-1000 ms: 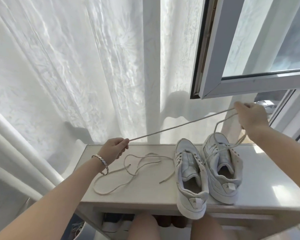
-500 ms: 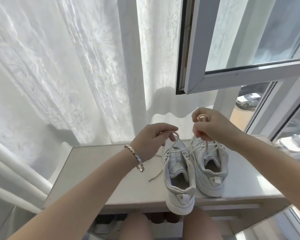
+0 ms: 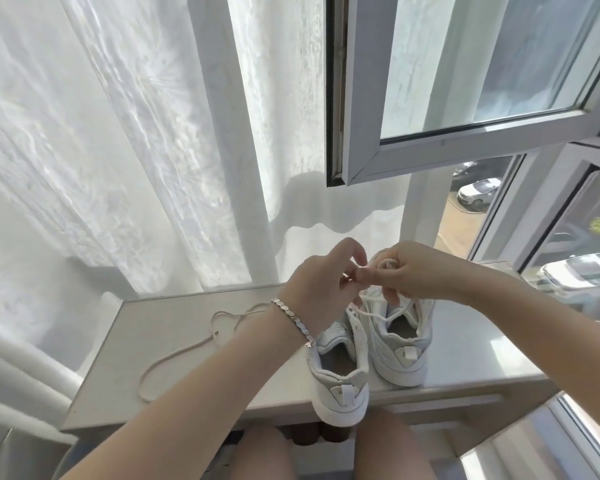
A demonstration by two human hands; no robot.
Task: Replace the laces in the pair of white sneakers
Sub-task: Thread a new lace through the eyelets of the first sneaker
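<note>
Pinching grip on the left hand [image 3: 321,289]: thumb and fingertip nip the threaded lace [image 3: 385,318] hard against the right hand [image 3: 420,271], whose curled fingers hold a small loop of it. Both hover over the right sneaker [image 3: 399,351], toward its toe end.

Change: a second ago the hands were well apart with the lace drawn taut between them. Half a second ago they had closed in. Now they touch, and a loop is formed. Judgement: threading of this shoe is done and a bow is under way. Left sneaker [image 3: 340,375] shows no lace where visible, so roughly half the job is left.

Room, left to right:
- Curtain [image 3: 118,150] sits close behind the tabletop [image 3: 160,323].
- Loose lace [image 3: 187,352] sprawls over the tabletop's left half, apart from the hands. Old or new, cannot tell.
- Left sneaker's heel overhangs the front edge, so a tug could tip it off.
- Open window sash [image 3: 465,147] hangs above right and limits upward pulls.
</note>
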